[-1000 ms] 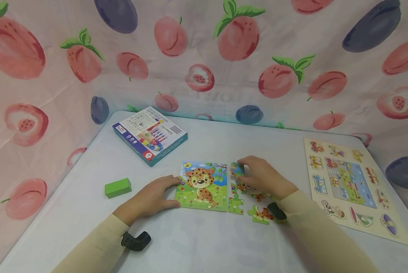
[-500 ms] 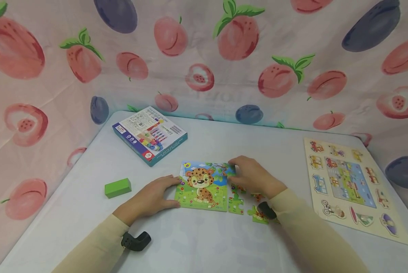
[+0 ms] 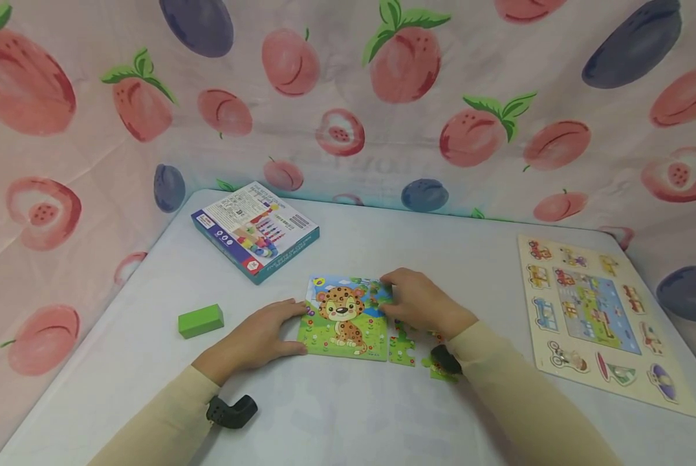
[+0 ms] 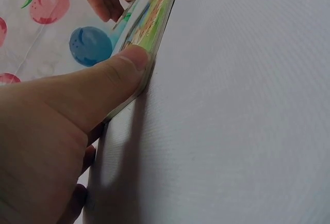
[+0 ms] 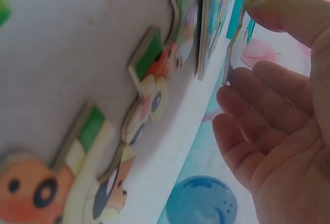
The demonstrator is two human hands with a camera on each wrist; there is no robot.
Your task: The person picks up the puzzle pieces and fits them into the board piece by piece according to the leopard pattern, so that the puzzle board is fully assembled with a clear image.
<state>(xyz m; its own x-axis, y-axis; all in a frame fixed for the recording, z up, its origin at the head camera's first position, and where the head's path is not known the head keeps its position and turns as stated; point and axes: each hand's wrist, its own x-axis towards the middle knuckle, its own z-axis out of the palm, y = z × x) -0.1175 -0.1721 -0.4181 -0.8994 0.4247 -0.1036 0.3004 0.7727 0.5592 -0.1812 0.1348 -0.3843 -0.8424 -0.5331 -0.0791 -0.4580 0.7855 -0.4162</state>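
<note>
A leopard picture board point(image 3: 342, 330) lies flat on the table in the head view. At its left edge my left hand point(image 3: 255, 338) rests with fairly straight thumb and forefinger; in the left wrist view the thumb point(image 4: 116, 74) presses the board's edge. My right hand point(image 3: 420, 303) pinches a thin puzzle piece point(image 3: 378, 294) over the board's upper right corner. In the right wrist view this puzzle piece point(image 5: 236, 46) stands edge-on between thumb and fingers. Loose puzzle pieces point(image 3: 402, 349) lie right of the board, partly hidden by the right hand and wrist.
A green block point(image 3: 200, 321) lies to the left, and a flat printed box point(image 3: 257, 230) sits behind the board. On the right lies a wooden vehicle puzzle point(image 3: 604, 323). Fruit-patterned cloth point(image 3: 383, 129) hangs at the back.
My right hand has moved left with the puzzle piece, from the loose pieces to over the board's upper right corner. The left hand has stayed in place.
</note>
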